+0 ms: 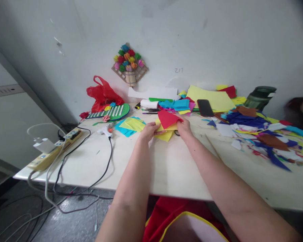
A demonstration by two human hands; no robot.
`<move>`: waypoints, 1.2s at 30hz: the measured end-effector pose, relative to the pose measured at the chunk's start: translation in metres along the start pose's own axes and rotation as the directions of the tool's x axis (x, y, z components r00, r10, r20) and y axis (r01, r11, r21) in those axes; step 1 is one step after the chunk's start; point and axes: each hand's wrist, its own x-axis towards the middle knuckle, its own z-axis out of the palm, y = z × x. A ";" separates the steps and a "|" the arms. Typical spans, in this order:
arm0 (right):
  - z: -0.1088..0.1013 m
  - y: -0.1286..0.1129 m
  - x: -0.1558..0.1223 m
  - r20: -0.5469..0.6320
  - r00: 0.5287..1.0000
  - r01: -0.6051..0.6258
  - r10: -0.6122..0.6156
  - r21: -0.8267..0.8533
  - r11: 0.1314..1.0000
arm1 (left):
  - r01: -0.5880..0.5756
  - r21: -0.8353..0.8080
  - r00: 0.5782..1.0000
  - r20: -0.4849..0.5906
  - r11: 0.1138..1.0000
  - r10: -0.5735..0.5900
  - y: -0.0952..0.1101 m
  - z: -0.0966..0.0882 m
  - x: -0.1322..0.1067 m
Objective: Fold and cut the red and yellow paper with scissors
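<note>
My left hand is closed, thumb and fingers pinching the left edge of a yellow paper sheet just above the table. A red paper piece lies over that sheet, its right corner pinched in my closed right hand. The right hand's fingertips are partly hidden behind the papers. More yellow paper shows below. Scissors, seen only as a dark ring handle, are beside my right hand. Left of my hands, yellow paper overlaps blue sheets on the table.
A white glue gun and corded power strip sit left, near a green flower-trimmed craft and red bag. Behind are blue folded paper and a phone. Right are a stick, scraps and bottle.
</note>
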 end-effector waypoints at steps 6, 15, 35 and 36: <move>0.001 -0.012 -0.002 -0.030 0.972 -0.235 0.235 -0.006 0.972 | -0.077 0.249 0.946 -0.288 0.965 0.150 0.003 0.000 0.005; 0.002 -0.017 -0.005 -0.017 0.955 -0.293 0.295 0.075 0.953 | 0.150 0.544 0.568 -0.731 0.826 0.378 0.003 -0.045 0.008; -0.007 -0.009 -0.002 0.039 0.965 -0.262 0.261 0.035 0.964 | 0.447 0.673 0.349 -0.738 0.589 0.577 0.016 -0.030 -0.010; -0.007 -0.012 -0.003 0.062 0.965 -0.260 0.257 0.064 0.963 | 0.429 0.732 0.417 -0.681 0.530 0.602 0.016 -0.024 -0.008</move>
